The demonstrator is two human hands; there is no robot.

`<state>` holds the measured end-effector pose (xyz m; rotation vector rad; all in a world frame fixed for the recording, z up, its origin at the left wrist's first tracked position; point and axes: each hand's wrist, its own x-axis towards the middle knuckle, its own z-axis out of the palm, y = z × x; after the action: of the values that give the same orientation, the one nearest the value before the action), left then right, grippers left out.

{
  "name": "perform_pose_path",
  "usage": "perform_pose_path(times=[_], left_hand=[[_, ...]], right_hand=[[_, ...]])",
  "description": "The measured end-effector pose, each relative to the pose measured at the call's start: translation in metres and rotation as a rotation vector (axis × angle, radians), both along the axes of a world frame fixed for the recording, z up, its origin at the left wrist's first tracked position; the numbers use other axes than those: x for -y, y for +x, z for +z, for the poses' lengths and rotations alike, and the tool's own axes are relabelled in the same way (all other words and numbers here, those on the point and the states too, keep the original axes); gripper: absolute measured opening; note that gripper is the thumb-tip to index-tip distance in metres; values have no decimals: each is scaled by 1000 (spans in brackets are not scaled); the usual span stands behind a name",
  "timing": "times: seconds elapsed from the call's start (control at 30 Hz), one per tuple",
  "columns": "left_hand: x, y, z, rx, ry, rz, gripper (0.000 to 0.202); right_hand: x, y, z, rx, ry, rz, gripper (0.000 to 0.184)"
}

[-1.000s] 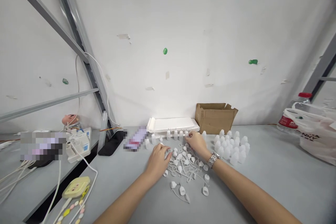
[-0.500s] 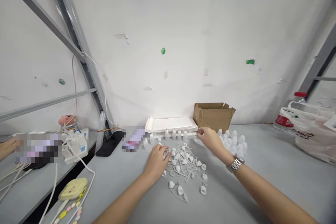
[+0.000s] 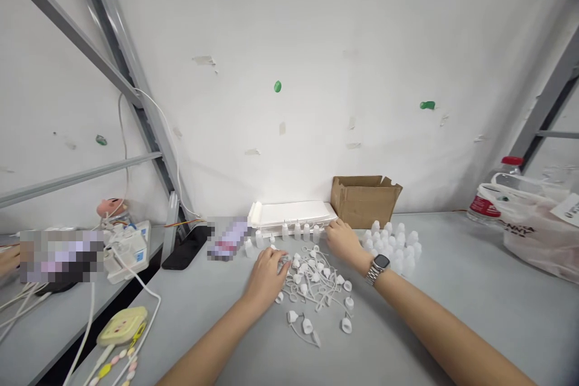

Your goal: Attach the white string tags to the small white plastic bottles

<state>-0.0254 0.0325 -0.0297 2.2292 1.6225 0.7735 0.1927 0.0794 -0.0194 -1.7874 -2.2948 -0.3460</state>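
Note:
A heap of small white tethered caps (image 3: 316, 280) lies on the grey table (image 3: 452, 307). My left hand (image 3: 266, 277) rests on the heap's left edge, fingers curled over the caps. My right hand (image 3: 344, 241), with a metal watch on the wrist, reaches to the right end of a row of small white bottles (image 3: 298, 231) standing in front of a white foam tray (image 3: 294, 215). Its fingers are bent at the last bottle; what they hold is hidden. A cluster of several more white bottles (image 3: 393, 244) stands just right of that hand.
An open cardboard box (image 3: 364, 199) stands against the wall. A water bottle (image 3: 491, 199) and a white plastic bag (image 3: 538, 232) sit at the far right. On the left are a black phone (image 3: 183, 248), cables, a yellow power strip (image 3: 122, 325) and another person's hand (image 3: 6, 259).
My right hand swung right to the bottle cluster, then came back left to the end of the bottle row. My left hand stayed on the cap heap.

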Motion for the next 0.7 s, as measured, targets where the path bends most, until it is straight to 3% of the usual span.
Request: perform_pose_path(times=[0.23,0.47,0.57,0.7], left_hand=[[-2,-2,-1,17,42,8,28],[-8,-9,5,118,67,96,17],[-10,-11,6,126,32,50,14],[-10,-10,4,84,91,-5,25]], right_hand=[[-7,-3,-2,49,20,-66,16],[27,5,22,-14,105,-176,15],[41,11,27,-84,133,-185,12],[48,8,15,-387,102,-92,16]])
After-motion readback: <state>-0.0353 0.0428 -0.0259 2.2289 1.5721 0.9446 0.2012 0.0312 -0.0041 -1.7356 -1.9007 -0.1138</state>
